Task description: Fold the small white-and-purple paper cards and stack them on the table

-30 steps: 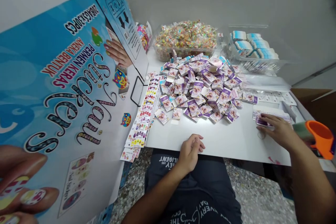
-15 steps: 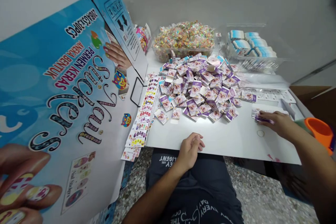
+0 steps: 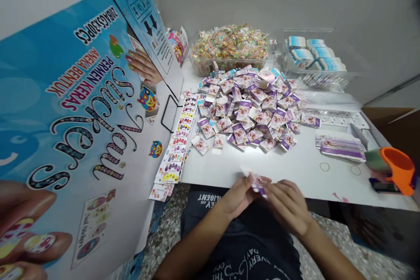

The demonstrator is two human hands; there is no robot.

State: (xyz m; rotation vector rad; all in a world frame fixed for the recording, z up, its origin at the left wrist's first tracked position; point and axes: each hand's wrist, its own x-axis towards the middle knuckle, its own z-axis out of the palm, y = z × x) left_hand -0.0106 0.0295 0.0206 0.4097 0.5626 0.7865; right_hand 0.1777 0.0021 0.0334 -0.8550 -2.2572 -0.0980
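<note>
A small white and purple box (image 3: 258,181) is between my hands at the table's front edge, above my lap. My left hand (image 3: 239,197) is closed on its left side, thumb on top. My right hand (image 3: 288,205) grips its right end, with the fingers pressed together. Beyond them lies a large heap of similar small boxes (image 3: 244,109). To the right, a row of flat purple and white boxes (image 3: 341,145) rests on the table.
Behind the heap stand a clear tub of wrapped candy (image 3: 200,63) and a clear tray of blue-white packets (image 3: 356,70). Sticker sheets (image 3: 175,148) lie beside a large printed carton (image 3: 108,140) at left. An orange tape dispenser (image 3: 398,168) and rubber bands (image 3: 324,166) are at right.
My right hand has moved left from the flat box stack to my left hand, bringing a small box. Both hands now hold it. My left hand has shifted slightly.
</note>
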